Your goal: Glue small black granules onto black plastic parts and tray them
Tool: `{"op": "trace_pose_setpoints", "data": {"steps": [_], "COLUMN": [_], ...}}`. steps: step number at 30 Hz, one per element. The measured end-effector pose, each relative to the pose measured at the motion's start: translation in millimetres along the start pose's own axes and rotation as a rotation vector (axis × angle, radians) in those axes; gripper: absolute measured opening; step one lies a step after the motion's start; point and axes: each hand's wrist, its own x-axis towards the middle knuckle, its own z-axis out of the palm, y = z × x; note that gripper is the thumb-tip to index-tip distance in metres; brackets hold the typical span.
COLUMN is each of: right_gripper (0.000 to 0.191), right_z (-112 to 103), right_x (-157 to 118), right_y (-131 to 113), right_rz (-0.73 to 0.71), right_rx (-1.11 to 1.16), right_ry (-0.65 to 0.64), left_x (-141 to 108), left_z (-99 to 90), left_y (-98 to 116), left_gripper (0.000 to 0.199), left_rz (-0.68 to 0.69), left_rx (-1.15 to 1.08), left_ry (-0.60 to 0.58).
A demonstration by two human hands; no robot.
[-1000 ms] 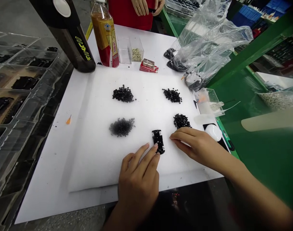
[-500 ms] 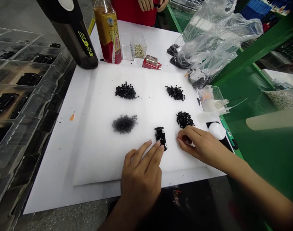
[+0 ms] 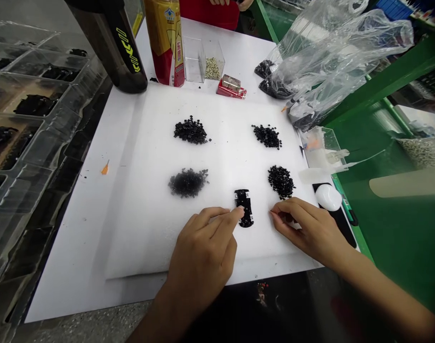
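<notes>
A small black plastic part (image 3: 243,218) with notched edges lies flat on the white foam sheet (image 3: 149,224). My left hand (image 3: 206,243) reaches over the foam, fingers stretched forward, one fingertip resting on the part's left side without gripping it. To the right, my right hand (image 3: 305,226) is closed in a pinch, thumb against index finger, just above the foam. Whatever sits between those fingertips is too small to make out. Just beyond it lies a pile of tiny black pieces (image 3: 281,181). Three more piles of black pieces (image 3: 191,131) (image 3: 266,136) (image 3: 188,183) are spread on the foam.
Along the back stand a dark bottle (image 3: 113,52), a drink bottle (image 3: 166,43), clear boxes (image 3: 213,64) and a red packet (image 3: 231,90). Plastic bags (image 3: 310,62) and a white round object (image 3: 328,197) are right. Divided trays (image 3: 32,90) line the left. A person stands opposite.
The view has shifted slightly. My left fingers have drawn together, with one fingertip now on the part's side instead of several lying over it. My right hand stays pinched near the pile.
</notes>
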Motion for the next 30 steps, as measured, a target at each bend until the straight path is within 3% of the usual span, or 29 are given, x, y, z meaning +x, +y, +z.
{"op": "trace_pose_setpoints", "data": {"steps": [6, 11, 16, 21, 30], "right_gripper": [0.009, 0.015, 0.015, 0.022, 0.031], "right_z": [0.7, -5.1, -2.6, 16.8, 14.1], "right_x": [-5.3, -3.2, -0.7, 8.6, 12.3], "right_y": [-4.7, -7.0, -35.7, -62.7, -61.9], "right_rz": [0.066, -0.006, 0.01, -0.112, -0.19], "right_rx": [0.035, -0.035, 0.063, -0.034, -0.138], "right_ry": [0.017, -0.022, -0.042, 0.01, -0.101], "left_x": [-3.2, -1.8, -0.8, -0.3, -1.5], "left_z": [1.3, 1.7, 2.7, 2.6, 2.3], "left_y": [1.6, 1.1, 1.8, 2.5, 3.5], "left_gripper": [0.047, 0.045, 0.045, 0.045, 0.045], "left_rz": [0.019, 0.025, 0.013, -0.005, -0.015], "left_rx": [0.043, 0.051, 0.042, 0.042, 0.039], "left_ry": [0.014, 0.025, 0.013, 0.019, 0.013]}}
